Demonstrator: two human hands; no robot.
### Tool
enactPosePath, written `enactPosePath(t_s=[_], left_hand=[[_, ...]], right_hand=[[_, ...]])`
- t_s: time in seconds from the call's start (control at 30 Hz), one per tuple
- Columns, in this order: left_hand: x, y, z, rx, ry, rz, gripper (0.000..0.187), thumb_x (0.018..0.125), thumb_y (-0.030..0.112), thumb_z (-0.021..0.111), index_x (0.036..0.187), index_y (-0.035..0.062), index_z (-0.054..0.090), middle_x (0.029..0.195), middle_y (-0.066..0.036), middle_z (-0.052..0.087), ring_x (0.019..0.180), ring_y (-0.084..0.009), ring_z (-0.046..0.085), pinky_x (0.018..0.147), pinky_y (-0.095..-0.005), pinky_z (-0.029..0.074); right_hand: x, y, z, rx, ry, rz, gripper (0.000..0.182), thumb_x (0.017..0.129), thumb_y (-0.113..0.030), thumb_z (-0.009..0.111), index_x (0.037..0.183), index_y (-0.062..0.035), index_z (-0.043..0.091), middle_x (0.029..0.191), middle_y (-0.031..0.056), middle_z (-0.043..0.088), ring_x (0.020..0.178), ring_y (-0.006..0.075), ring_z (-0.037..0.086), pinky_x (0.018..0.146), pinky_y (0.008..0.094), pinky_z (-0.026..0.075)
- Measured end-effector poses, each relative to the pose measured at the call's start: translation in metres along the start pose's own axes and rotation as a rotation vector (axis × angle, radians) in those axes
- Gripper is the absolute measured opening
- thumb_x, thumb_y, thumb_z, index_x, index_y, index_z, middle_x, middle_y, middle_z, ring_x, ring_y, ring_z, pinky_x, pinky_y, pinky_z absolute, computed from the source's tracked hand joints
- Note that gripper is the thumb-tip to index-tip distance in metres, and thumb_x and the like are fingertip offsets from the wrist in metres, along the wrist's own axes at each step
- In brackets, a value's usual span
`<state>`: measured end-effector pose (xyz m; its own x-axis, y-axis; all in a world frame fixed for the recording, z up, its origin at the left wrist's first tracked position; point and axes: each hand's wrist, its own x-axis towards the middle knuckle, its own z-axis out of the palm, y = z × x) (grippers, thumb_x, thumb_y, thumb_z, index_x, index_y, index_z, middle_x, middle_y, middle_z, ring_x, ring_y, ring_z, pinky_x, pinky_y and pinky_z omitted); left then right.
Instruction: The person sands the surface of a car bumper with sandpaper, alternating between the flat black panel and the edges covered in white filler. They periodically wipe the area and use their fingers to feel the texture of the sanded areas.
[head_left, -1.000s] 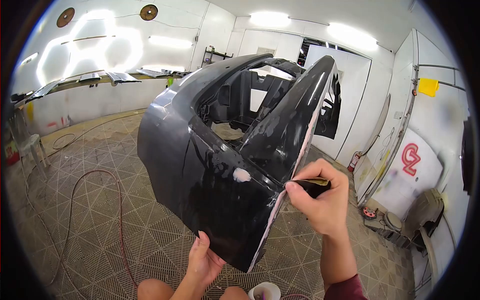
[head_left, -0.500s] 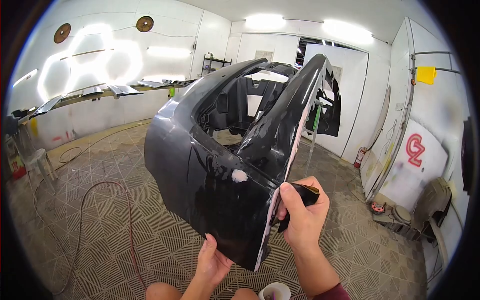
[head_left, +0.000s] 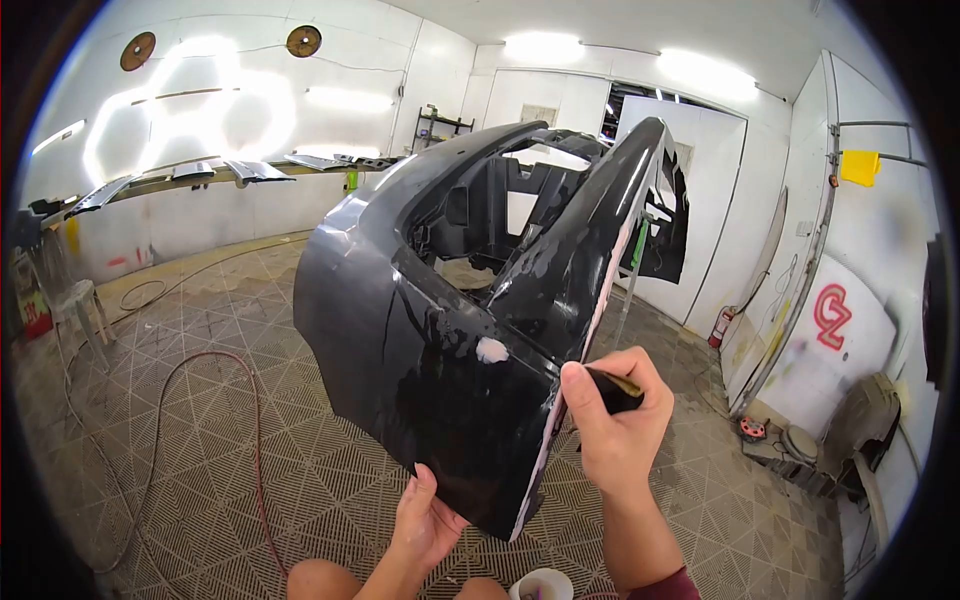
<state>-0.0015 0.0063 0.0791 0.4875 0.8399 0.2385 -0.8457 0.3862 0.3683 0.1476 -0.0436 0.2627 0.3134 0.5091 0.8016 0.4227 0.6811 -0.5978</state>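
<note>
A large black car body panel [head_left: 440, 400] stands in the middle, with a pale filler patch [head_left: 492, 350] on its face and a pinkish-white filler strip [head_left: 610, 290] along its right edge. My left hand [head_left: 425, 520] grips the panel's lower edge, thumb on the front and the fingers partly behind it. Against the right edge, beside the filler strip, my right hand [head_left: 620, 415] pinches a folded dark sheet [head_left: 612, 391] with a brownish edge. The sheet's lower part is hidden behind my hand.
A white bucket [head_left: 541, 585] sits on the floor close to my knees. A reddish hose [head_left: 258, 440] curves across the floor at left. Parts lie on a long shelf [head_left: 150, 184] along the left wall. A fire extinguisher [head_left: 721, 327] stands at right.
The view has shifted slightly, so the room and panel appear a little lower and farther right. My right hand has moved slightly up along the panel edge, still holding the sheet.
</note>
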Motion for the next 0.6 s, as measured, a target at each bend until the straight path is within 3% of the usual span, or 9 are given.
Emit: enactPosePath(t_s=[0.03,0.1,0.17,0.3,0.4,0.5,0.53,0.57,0.6], left_hand=[[0.0,0.0,0.002,0.0,0.017,0.01,0.059,0.108,0.044,0.046,0.146,0.0003,0.041,0.139,-0.019,0.061,0.124,-0.0322,0.065,0.101,-0.047,0.059],[-0.001,0.005,0.003,0.001,0.03,0.034,0.058,0.108,0.044,0.046,0.146,0.0002,0.041,0.139,-0.019,0.061,0.123,-0.0322,0.066,0.101,-0.047,0.059],[-0.004,0.007,-0.002,0.123,0.035,0.012,0.063,0.106,0.05,0.047,0.15,0.0047,0.042,0.147,-0.017,0.056,0.134,-0.0313,0.058,0.109,-0.0495,0.052],[-0.005,-0.001,-0.007,0.084,-0.003,0.015,0.06,0.106,0.049,0.047,0.147,0.005,0.045,0.143,-0.016,0.059,0.13,-0.03,0.061,0.105,-0.048,0.056],[-0.003,0.006,-0.006,0.076,0.02,0.034,0.061,0.107,0.049,0.046,0.149,0.0052,0.042,0.146,-0.017,0.057,0.132,-0.0308,0.059,0.106,-0.049,0.055],[-0.002,0.005,-0.006,0.112,0.006,0.011,0.063,0.107,0.048,0.046,0.152,0.0048,0.037,0.149,-0.018,0.053,0.134,-0.0323,0.057,0.109,-0.0499,0.053],[-0.002,0.004,-0.004,0.082,0.027,0.019,0.058,0.107,0.046,0.047,0.147,0.0043,0.042,0.14,-0.016,0.06,0.123,-0.0295,0.064,0.098,-0.0447,0.058],[-0.002,0.002,-0.001,0.05,0.049,0.028,0.053,0.107,0.045,0.048,0.141,0.0038,0.047,0.131,-0.015,0.067,0.112,-0.0267,0.072,0.088,-0.0395,0.064],[-0.003,0.001,0.002,0.049,0.053,0.02,0.053,0.107,0.045,0.048,0.141,0.0038,0.047,0.131,-0.015,0.067,0.112,-0.0267,0.072,0.088,-0.0395,0.064]], right_hand=[[-0.007,0.005,-0.003,0.0,0.0,0.007,0.016,0.089,-0.005,0.08,0.085,-0.0018,0.064,0.074,0.0002,0.066,0.064,0.0043,0.057,0.059,0.0209,0.043],[-0.022,0.016,-0.008,-0.18,-0.132,-0.289,0.016,0.086,-0.002,0.081,0.085,-0.0021,0.064,0.072,0.0027,0.066,0.062,0.007,0.058,0.059,0.0217,0.043],[-0.019,0.014,-0.005,-0.158,-0.135,-0.306,0.017,0.083,0.0,0.081,0.084,-0.0023,0.064,0.072,0.0046,0.065,0.061,0.0089,0.059,0.057,0.0233,0.044],[-0.012,0.006,-0.001,-0.244,-0.038,-0.349,0.018,0.081,0.002,0.081,0.083,-0.0024,0.064,0.069,0.0067,0.064,0.059,0.012,0.061,0.057,0.0257,0.046],[-0.032,0.02,0.0,-0.225,-0.074,-0.449,0.019,0.079,0.002,0.082,0.083,-0.0024,0.064,0.068,0.0086,0.064,0.057,0.0178,0.062,0.055,0.0277,0.048],[-0.017,0.019,0.002,-0.249,-0.046,-0.583,0.019,0.08,0.002,0.082,0.082,-0.0025,0.064,0.069,0.0084,0.064,0.057,0.018,0.062,0.056,0.0277,0.047],[-0.004,0.019,0.005,-0.253,-0.006,-0.596,0.018,0.081,0.003,0.081,0.083,-0.0028,0.063,0.07,0.0083,0.064,0.058,0.0167,0.06,0.056,0.027,0.046],[0.002,0.009,0.004,-0.263,0.005,-0.426,0.018,0.082,0.004,0.079,0.084,-0.0031,0.062,0.07,0.0073,0.063,0.059,0.015,0.058,0.057,0.0262,0.045],[0.002,0.009,0.004,-0.233,0.005,-0.366,0.018,0.083,0.004,0.079,0.084,-0.0031,0.062,0.07,0.0064,0.063,0.059,0.0137,0.058,0.057,0.0259,0.045]])
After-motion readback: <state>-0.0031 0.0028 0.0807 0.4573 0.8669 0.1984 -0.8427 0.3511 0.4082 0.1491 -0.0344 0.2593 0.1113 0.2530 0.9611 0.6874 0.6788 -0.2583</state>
